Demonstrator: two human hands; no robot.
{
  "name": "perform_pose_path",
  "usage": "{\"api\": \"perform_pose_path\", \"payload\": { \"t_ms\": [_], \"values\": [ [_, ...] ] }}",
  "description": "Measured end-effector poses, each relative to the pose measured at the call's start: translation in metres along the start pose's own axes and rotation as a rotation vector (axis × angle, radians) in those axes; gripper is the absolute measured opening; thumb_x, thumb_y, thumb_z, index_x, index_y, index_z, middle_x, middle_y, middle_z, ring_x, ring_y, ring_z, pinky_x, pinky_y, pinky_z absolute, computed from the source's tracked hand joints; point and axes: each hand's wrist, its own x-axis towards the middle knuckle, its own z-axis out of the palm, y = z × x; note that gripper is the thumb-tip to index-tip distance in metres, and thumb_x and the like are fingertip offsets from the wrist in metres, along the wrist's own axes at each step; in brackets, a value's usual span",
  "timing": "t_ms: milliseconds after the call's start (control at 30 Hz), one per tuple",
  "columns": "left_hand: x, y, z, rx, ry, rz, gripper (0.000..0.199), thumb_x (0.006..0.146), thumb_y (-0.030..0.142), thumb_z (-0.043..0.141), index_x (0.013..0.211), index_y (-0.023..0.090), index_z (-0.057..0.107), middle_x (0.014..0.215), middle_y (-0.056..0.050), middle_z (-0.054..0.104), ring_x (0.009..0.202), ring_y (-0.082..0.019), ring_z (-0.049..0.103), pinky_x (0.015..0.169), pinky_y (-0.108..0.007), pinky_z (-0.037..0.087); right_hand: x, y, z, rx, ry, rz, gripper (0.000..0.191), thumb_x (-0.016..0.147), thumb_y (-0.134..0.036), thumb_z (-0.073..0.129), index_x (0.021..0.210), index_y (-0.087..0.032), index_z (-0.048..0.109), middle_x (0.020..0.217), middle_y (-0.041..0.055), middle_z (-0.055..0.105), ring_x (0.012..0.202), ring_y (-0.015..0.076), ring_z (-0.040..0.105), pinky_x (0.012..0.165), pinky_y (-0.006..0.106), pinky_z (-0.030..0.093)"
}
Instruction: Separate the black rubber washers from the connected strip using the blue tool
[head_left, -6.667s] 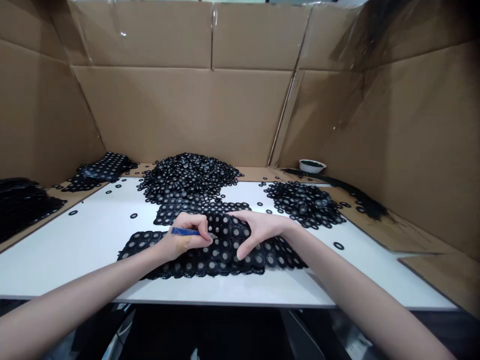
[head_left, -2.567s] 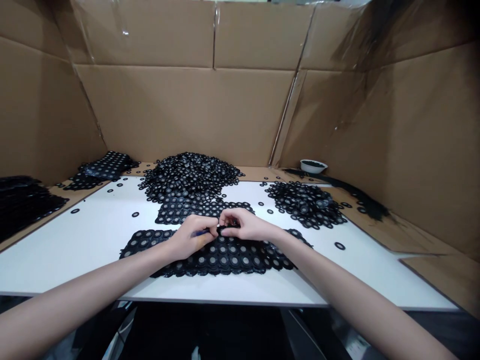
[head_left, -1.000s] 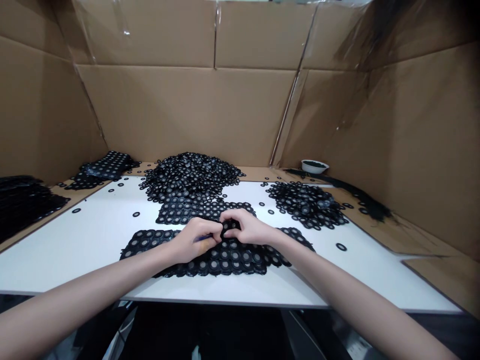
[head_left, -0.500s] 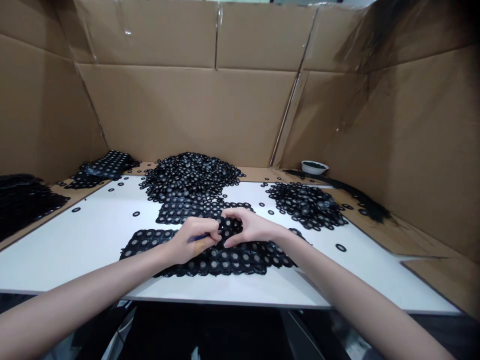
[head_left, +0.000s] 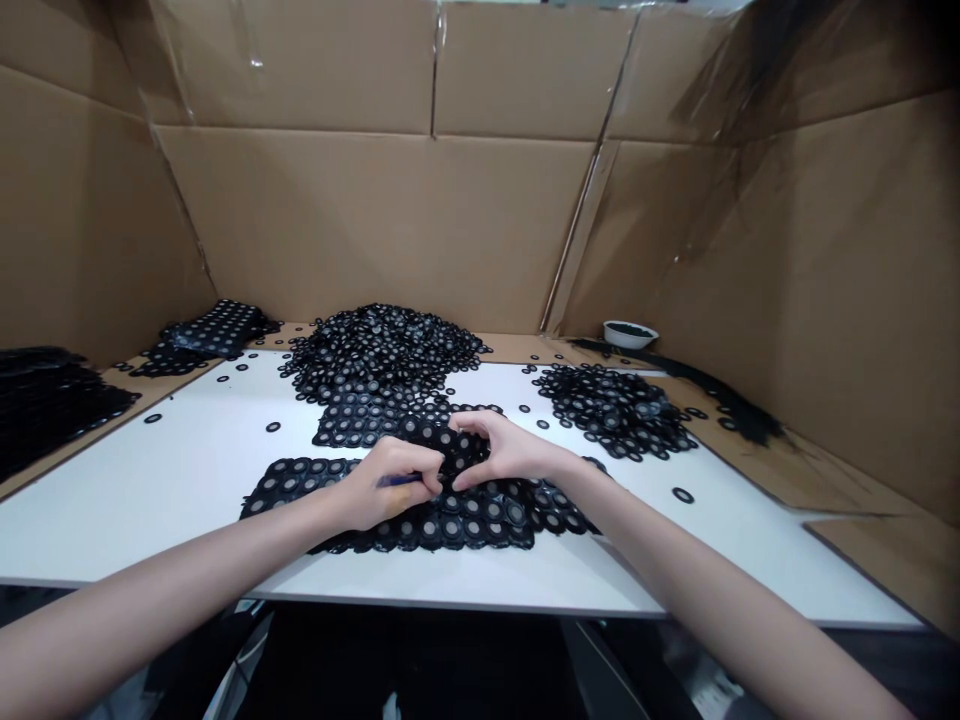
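Black sheets of joined rings with pale round centres (head_left: pixel 450 530) lie near the front of the white board (head_left: pixel 187 480). Above them my left hand (head_left: pixel 390 482) is closed round a slim dark blue tool, its fingertips at a raised black piece (head_left: pixel 461 455). My right hand (head_left: pixel 506 450) curves round the right side of that piece, thumb and fingers holding its edge. Another sheet (head_left: pixel 349 425) lies just behind my left hand. The tool's tip is hidden.
A large heap of black rings (head_left: pixel 382 345) rises at the back, a smaller heap (head_left: pixel 611 410) at the right. A white bowl (head_left: pixel 628 335) stands at the back right. Stacked sheets (head_left: pixel 217 330) lie at the back left, a dark pile (head_left: pixel 52 400) at the left edge. Cardboard walls (head_left: pixel 360 220) surround the board.
The raised black piece has shifted and shows more of itself behind my left hand's fingers. Both hands have moved very slightly to the right.
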Motion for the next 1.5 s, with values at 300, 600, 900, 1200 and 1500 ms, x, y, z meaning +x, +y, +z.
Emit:
{"api": "perform_pose_path", "payload": {
  "t_ms": [300,600,900,1200,1500],
  "values": [
    [0.004,-0.001,0.002,0.012,-0.077,-0.049,0.022,0.085,0.016,0.051,0.064,0.012,0.055,0.064,0.0,0.061,0.059,-0.01,0.054,0.059,-0.018,0.038,0.004,-0.006,0.0,0.137,-0.022,-0.05,0.041,0.054,-0.028,0.082,0.08,-0.018,0.052,0.081,-0.003,0.052,0.08,0.0156,0.05,0.076,0.027,0.041],
    [0.002,0.0,0.004,0.052,-0.017,0.006,0.022,0.088,0.018,0.048,0.068,0.013,0.058,0.064,-0.001,0.059,0.059,-0.011,0.052,0.06,-0.02,0.038,-0.003,-0.001,0.002,-0.026,-0.043,0.094,0.082,0.055,-0.046,0.08,0.127,-0.021,0.048,0.132,0.0093,0.049,0.12,0.0315,0.046,0.101,0.043,0.038],
    [0.004,0.009,0.003,0.084,0.086,0.124,0.026,0.09,0.018,0.046,0.068,0.012,0.058,0.061,-0.001,0.055,0.057,-0.01,0.049,0.059,-0.02,0.038,-0.003,-0.009,-0.001,-0.042,-0.1,0.181,0.107,0.056,-0.048,0.079,0.144,-0.016,0.027,0.149,0.0135,0.03,0.134,0.0322,0.032,0.112,0.045,0.026],
    [0.001,0.01,0.0,0.014,0.096,0.085,0.029,0.087,0.023,0.052,0.06,0.013,0.056,0.054,0.0,0.056,0.05,-0.009,0.049,0.053,-0.019,0.038,-0.004,-0.003,0.0,0.007,-0.057,0.172,0.106,0.051,-0.047,0.081,0.141,-0.017,0.033,0.146,0.014,0.034,0.132,0.0321,0.033,0.112,0.047,0.025],
    [0.0,0.008,0.001,-0.04,0.013,0.013,0.022,0.083,0.016,0.054,0.061,0.012,0.058,0.058,0.0,0.061,0.052,-0.009,0.053,0.055,-0.016,0.039,-0.003,-0.001,-0.001,0.019,-0.054,0.096,0.101,0.052,-0.047,0.082,0.139,-0.019,0.037,0.143,0.0123,0.038,0.128,0.0308,0.04,0.109,0.046,0.029]
  ]
}}
